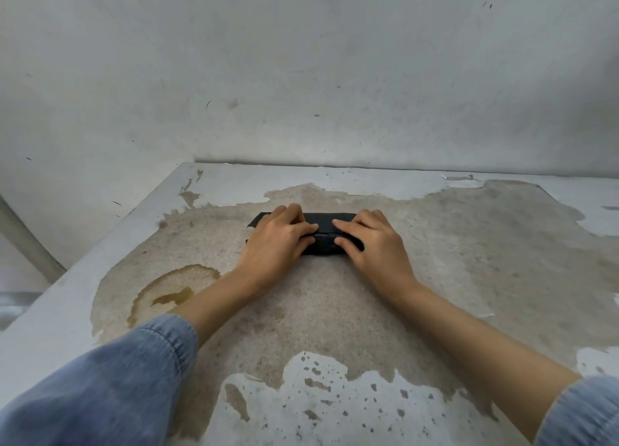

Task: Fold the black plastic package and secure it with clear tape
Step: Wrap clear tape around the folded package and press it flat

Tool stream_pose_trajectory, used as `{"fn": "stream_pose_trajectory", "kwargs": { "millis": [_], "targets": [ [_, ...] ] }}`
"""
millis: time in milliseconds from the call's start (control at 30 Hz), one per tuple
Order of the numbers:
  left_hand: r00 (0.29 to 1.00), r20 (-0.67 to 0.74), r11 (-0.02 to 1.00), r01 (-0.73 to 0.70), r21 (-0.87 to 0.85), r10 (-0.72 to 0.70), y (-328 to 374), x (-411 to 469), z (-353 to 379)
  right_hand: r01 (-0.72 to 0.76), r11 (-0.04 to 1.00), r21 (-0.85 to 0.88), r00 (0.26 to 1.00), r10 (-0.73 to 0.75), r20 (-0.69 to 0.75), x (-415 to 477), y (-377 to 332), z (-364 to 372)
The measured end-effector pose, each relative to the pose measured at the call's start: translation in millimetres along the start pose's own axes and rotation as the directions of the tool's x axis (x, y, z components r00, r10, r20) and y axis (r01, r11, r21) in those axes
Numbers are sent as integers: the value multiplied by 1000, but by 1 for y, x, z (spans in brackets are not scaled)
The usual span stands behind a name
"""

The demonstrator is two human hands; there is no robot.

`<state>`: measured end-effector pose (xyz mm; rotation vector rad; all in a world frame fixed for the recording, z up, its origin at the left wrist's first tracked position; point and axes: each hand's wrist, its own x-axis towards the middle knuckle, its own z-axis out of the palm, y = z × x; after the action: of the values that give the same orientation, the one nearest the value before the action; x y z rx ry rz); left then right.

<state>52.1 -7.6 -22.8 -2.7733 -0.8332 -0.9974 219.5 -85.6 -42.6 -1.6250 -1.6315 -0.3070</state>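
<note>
A black plastic package (324, 241) lies flat on the worn table, folded into a long narrow strip with a seam running along its middle. My left hand (279, 236) rests on its left half, fingers curled down onto the seam. Over the right half lies my right hand (370, 241), its fingertips pressing the folded flap. The fingertips of both hands nearly meet at the centre. The package's left end and part of its right end are hidden under my hands. No tape is in view.
The table (469, 261) has peeling white paint and a brown ring stain (174, 291) at the near left. A stained white wall (301, 77) rises right behind it. The table's left edge (100, 231) runs diagonally, with a grey pole (26, 241) beyond it.
</note>
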Motion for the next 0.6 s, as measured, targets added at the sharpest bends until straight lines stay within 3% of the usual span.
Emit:
{"fn": "stream_pose_trajectory", "kwargs": {
  "millis": [200, 600],
  "targets": [
    [999, -32, 999, -40, 8, 41, 2, -4, 6, 94, 994, -51, 994, -96, -48, 0, 5, 4],
    [999, -17, 998, -43, -45, 42, -4, -6, 7, 104, 993, 54, 994, -102, -33, 1, 12, 2]
  ]
}}
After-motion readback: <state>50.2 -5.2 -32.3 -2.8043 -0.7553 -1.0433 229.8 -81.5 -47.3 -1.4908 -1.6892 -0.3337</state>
